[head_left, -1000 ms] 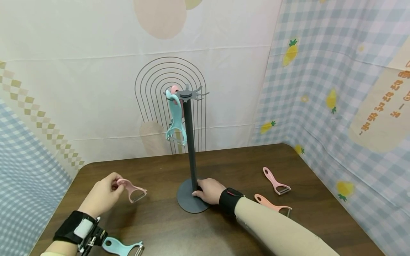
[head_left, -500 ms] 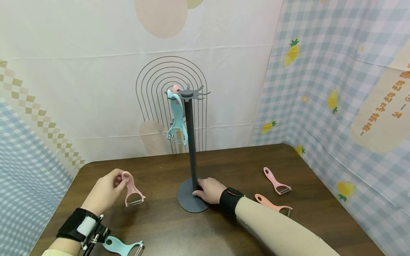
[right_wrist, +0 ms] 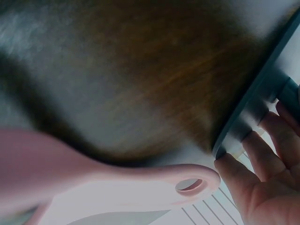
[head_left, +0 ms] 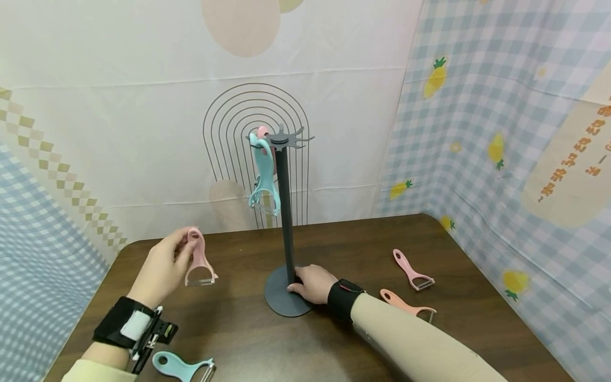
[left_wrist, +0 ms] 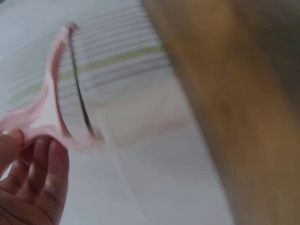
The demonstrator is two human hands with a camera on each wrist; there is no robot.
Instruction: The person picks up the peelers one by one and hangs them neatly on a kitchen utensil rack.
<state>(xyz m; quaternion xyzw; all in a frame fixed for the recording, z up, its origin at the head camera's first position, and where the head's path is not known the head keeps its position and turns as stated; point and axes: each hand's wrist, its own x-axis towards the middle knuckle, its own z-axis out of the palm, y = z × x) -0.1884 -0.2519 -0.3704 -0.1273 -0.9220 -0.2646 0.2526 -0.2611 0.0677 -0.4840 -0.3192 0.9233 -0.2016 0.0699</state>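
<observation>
My left hand [head_left: 159, 268] pinches a pink peeler [head_left: 199, 253] by its handle end, blade down, above the left of the table. In the left wrist view this peeler [left_wrist: 40, 115] is blurred before the wall cloth. A dark grey hook stand [head_left: 284, 217] rises from a round base [head_left: 278, 297]. My right hand [head_left: 315, 284] grips the foot of its post; in the right wrist view the fingers [right_wrist: 265, 154] lie over the base. A turquoise peeler [head_left: 264, 172] hangs from the stand's left hooks, partly covering a pink peeler [head_left: 262, 132].
Right of the stand lie a pink peeler [head_left: 406, 265] and an orange peeler [head_left: 398, 303], the latter beside my right forearm. Another turquoise peeler [head_left: 174, 365] is at the table's near left. Patterned cloths [head_left: 353, 127] close off the back and sides of the brown table [head_left: 238, 339].
My left hand has risen with the pink peeler, whose blade end has swung from pointing right to hanging down. My right hand and the stand stay put.
</observation>
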